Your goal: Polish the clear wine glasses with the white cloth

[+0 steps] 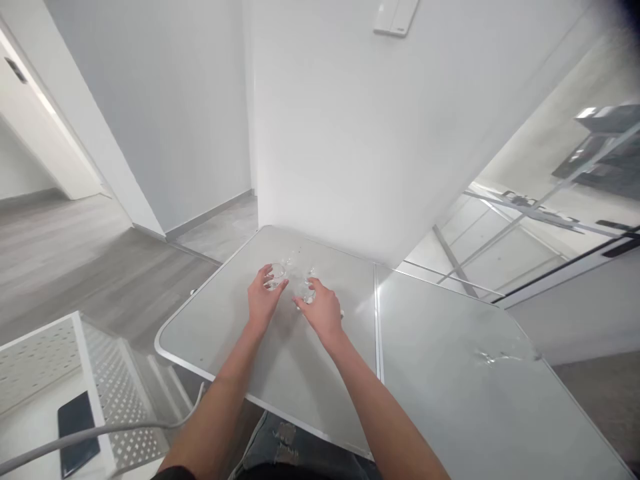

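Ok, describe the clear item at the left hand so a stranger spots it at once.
Find the pale grey table by the white wall. Over its left section, look at the left hand. The clear item shows in that hand's curve; its clear neighbour is at the right hand instead.

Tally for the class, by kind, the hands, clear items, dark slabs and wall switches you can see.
Hands: 2 (left hand, right hand)
Clear items: at least 3; see-through edges overlap
Dark slab: 1
Wall switch: 1
Total: at least 7
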A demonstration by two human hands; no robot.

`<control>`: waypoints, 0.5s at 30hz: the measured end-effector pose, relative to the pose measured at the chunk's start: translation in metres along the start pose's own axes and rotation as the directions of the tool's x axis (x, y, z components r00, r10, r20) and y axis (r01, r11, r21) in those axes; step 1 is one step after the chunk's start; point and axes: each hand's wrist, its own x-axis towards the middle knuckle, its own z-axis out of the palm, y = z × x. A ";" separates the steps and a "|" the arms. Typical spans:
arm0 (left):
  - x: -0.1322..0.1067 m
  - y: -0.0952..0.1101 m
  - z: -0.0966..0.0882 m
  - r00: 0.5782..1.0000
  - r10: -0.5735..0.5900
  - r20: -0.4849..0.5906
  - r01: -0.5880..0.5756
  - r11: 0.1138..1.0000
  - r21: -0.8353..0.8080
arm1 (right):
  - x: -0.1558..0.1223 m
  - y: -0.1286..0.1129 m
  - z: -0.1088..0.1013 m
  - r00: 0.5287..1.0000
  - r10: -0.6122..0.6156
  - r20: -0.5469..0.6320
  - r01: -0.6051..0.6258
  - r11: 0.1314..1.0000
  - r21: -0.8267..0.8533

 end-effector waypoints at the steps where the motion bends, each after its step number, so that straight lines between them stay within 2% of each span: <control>1: 0.000 -0.001 0.000 1.000 0.001 0.008 -0.001 1.000 0.002 | 0.000 -0.001 0.001 1.000 -0.007 -0.002 0.007 1.000 -0.006; 6: 0.002 -0.005 0.000 1.000 0.001 0.019 -0.002 0.999 0.044 | -0.002 -0.006 0.000 0.999 -0.039 0.005 0.039 0.999 0.015; 8: 0.005 -0.004 -0.001 1.000 0.020 0.022 -0.022 0.997 0.080 | -0.009 -0.005 -0.008 0.997 -0.074 -0.016 0.075 0.996 0.056; 10: 0.004 -0.001 -0.004 0.998 0.059 0.005 -0.059 0.987 0.147 | -0.022 0.008 -0.022 0.991 -0.098 -0.091 0.107 0.989 0.099; 12: -0.006 0.005 -0.008 0.992 0.103 -0.072 -0.084 0.968 0.237 | -0.041 0.040 -0.041 0.974 -0.064 -0.218 0.096 0.986 0.135; 15: -0.038 0.010 -0.016 0.953 0.146 -0.266 -0.067 0.955 0.287 | -0.072 0.126 -0.081 0.892 0.116 -0.436 -0.046 0.985 0.168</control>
